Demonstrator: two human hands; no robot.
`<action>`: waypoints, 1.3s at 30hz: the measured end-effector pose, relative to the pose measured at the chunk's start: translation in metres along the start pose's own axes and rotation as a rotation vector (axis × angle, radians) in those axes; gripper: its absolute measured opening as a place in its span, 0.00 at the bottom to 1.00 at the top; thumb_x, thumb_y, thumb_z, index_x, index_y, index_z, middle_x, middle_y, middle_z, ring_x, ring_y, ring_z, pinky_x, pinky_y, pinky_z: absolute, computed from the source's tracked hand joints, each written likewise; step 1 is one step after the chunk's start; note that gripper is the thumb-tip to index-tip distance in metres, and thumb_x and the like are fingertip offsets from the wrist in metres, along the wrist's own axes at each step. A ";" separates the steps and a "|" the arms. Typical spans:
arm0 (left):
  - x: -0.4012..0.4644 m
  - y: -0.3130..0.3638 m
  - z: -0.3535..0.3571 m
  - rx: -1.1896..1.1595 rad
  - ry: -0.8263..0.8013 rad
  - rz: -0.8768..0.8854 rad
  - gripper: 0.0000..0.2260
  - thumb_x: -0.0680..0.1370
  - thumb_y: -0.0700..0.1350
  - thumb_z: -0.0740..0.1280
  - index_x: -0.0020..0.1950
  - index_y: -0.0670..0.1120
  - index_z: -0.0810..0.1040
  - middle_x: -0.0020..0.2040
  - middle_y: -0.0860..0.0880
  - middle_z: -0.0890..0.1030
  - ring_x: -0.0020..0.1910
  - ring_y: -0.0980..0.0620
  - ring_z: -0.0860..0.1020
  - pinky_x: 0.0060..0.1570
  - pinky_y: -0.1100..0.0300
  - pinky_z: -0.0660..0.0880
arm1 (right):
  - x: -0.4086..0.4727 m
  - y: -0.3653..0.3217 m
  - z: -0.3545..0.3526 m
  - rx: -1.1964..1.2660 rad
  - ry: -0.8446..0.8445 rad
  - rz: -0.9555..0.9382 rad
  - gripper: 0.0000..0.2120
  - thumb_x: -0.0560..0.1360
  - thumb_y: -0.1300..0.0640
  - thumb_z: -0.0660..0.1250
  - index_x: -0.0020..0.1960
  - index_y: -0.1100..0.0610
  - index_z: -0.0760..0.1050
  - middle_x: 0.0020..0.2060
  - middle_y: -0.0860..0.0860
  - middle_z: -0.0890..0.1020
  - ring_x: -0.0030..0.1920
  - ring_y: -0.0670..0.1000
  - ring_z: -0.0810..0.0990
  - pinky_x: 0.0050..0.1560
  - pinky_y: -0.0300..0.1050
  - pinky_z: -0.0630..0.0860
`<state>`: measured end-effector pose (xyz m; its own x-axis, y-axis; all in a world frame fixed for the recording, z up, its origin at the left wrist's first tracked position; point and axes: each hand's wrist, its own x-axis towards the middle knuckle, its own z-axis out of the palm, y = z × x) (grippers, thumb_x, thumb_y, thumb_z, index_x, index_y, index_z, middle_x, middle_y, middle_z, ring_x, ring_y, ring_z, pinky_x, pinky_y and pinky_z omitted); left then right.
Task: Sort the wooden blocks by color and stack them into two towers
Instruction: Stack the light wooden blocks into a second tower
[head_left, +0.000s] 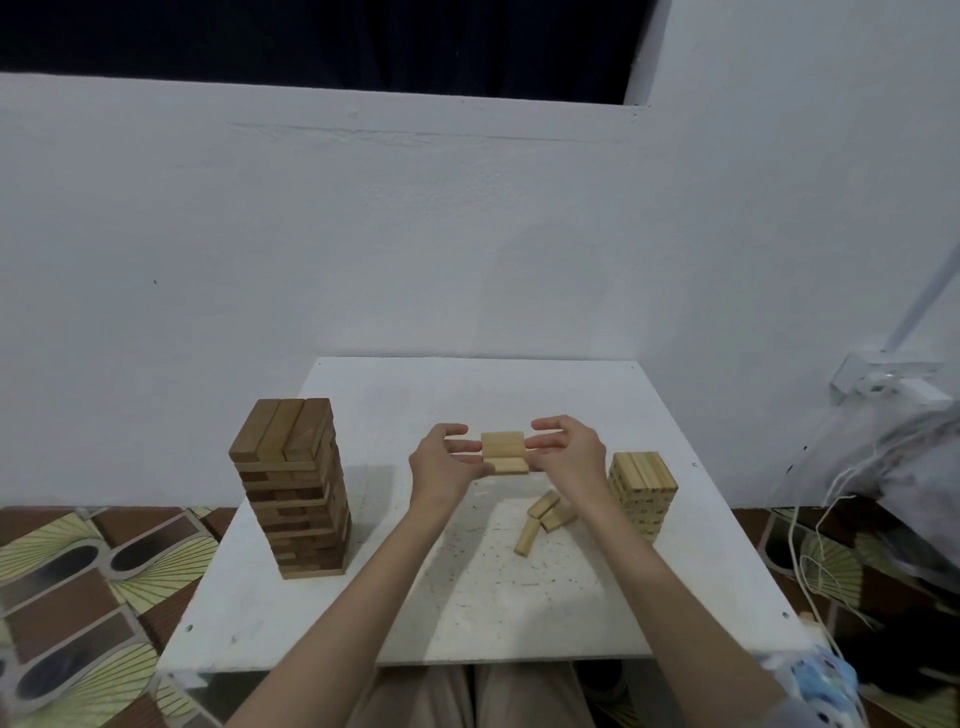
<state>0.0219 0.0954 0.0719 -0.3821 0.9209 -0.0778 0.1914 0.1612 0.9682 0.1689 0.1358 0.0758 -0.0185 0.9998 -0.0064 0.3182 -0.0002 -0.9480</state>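
A small row of pale rectangular wooden blocks (504, 452) is squeezed endwise between the left hand (445, 462) and right hand (566, 451), each grip pinching it flush for the light tower (643, 491) near the worktop's (467, 613) right edge.

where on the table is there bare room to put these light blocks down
Bare tabletop lies near the front edge, between the dark tower and the loose blocks. It is crowded at the right, between those blocks and the light tower.
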 end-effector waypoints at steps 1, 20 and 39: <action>-0.002 0.006 0.003 -0.009 -0.001 0.013 0.25 0.66 0.33 0.76 0.60 0.41 0.73 0.46 0.47 0.81 0.40 0.53 0.80 0.34 0.71 0.74 | -0.001 -0.005 -0.007 0.000 0.008 -0.010 0.15 0.68 0.71 0.71 0.51 0.57 0.77 0.40 0.53 0.83 0.39 0.50 0.82 0.36 0.33 0.78; -0.034 0.054 0.097 -0.043 -0.162 0.042 0.25 0.64 0.35 0.78 0.58 0.41 0.73 0.49 0.45 0.82 0.41 0.53 0.80 0.35 0.73 0.71 | -0.004 -0.004 -0.125 -0.041 0.145 0.067 0.15 0.67 0.74 0.71 0.47 0.57 0.78 0.39 0.57 0.84 0.43 0.56 0.83 0.49 0.50 0.81; -0.035 0.050 0.129 0.054 -0.189 -0.002 0.25 0.63 0.35 0.78 0.57 0.41 0.73 0.49 0.44 0.82 0.49 0.48 0.80 0.55 0.51 0.77 | 0.000 0.013 -0.148 -0.079 0.104 0.152 0.15 0.67 0.73 0.72 0.51 0.61 0.78 0.39 0.57 0.83 0.37 0.52 0.83 0.39 0.39 0.80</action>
<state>0.1614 0.1175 0.0927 -0.2068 0.9700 -0.1277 0.2407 0.1769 0.9543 0.3129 0.1388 0.1109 0.1318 0.9851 -0.1109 0.3832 -0.1538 -0.9108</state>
